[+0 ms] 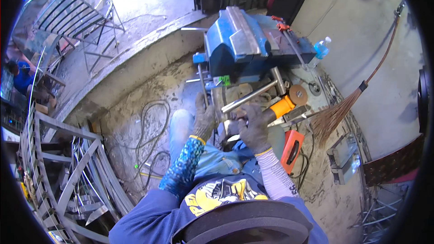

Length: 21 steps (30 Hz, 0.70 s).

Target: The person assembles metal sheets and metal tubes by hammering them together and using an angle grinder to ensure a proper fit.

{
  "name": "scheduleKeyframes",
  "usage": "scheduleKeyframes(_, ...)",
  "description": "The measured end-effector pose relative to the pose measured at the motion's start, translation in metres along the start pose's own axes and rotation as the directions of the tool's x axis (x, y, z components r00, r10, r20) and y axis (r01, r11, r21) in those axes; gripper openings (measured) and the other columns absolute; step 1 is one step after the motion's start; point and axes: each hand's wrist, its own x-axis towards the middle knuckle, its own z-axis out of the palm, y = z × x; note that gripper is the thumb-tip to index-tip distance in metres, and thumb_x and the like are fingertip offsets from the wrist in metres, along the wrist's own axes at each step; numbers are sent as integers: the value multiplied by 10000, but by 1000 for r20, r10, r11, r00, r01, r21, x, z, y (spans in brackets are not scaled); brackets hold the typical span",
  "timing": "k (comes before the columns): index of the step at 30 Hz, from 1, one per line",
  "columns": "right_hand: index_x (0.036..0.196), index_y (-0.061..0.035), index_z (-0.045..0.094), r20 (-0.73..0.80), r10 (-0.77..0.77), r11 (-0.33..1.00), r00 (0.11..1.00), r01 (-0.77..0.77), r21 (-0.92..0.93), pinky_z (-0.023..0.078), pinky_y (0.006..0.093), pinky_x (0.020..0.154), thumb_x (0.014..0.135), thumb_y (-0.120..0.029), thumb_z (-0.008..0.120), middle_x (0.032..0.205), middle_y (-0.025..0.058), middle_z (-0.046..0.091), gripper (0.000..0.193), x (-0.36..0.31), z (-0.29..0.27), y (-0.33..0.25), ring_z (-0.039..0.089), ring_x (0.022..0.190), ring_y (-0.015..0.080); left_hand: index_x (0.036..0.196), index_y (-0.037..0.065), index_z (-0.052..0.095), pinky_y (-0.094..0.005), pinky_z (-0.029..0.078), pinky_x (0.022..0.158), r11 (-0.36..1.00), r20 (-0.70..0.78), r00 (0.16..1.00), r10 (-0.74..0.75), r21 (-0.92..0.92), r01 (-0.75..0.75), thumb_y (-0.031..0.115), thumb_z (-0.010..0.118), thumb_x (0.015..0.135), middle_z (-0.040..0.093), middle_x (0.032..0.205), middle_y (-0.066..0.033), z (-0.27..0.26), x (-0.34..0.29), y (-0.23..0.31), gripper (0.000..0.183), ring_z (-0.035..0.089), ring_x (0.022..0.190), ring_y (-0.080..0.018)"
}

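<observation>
My left hand (204, 121), in a dark work glove, is at the lower end of the vise handle (202, 79), with the thin rod between finger and thumb. The blue bench vise (244, 40) stands just ahead. My gloved right hand (254, 129) is closed round the body of an angle grinder (281, 107), whose yellow-orange front and brown disc point away to the right. The grip hides part of its body. Just beyond my right fingers lies a metal hammer (251, 96), its head toward the far right.
An orange-red case (292, 151) and black cables lie at my right. A broom (339, 110) leans on the wall, and a plastic bottle (322, 49) stands beside the vise. Metal frames and bars (81, 167) crowd the left. Another person (22, 77) is at far left.
</observation>
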Motion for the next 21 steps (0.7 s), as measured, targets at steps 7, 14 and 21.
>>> scheduleKeyframes(7,1128,-49,607,-13,-16,987,1000,18,159,516,480,853,825,-87,621,1020,162,621,305,6,-5,-26,618,975,375,1425,187,388,-296,414,445,987,-6,991,-137,-91,136,164,575,983,460,674,23,1,-16,28,480,425,495,-107)
scheduleKeyframes(14,1061,-23,635,108,-77,868,991,13,497,530,419,772,835,12,613,923,173,642,229,27,14,-51,642,855,366,902,200,533,-267,261,427,723,264,875,-406,-492,485,443,570,1024,368,599,74,-25,-3,-6,274,307,437,-93)
scheduleKeyframes(21,1070,-16,671,116,114,886,987,-154,438,513,355,779,901,-70,632,883,134,652,182,-36,-8,-40,650,847,280,895,133,504,-232,330,416,640,422,843,-334,-554,532,224,483,1067,383,684,47,-6,-30,98,196,375,518,-74)
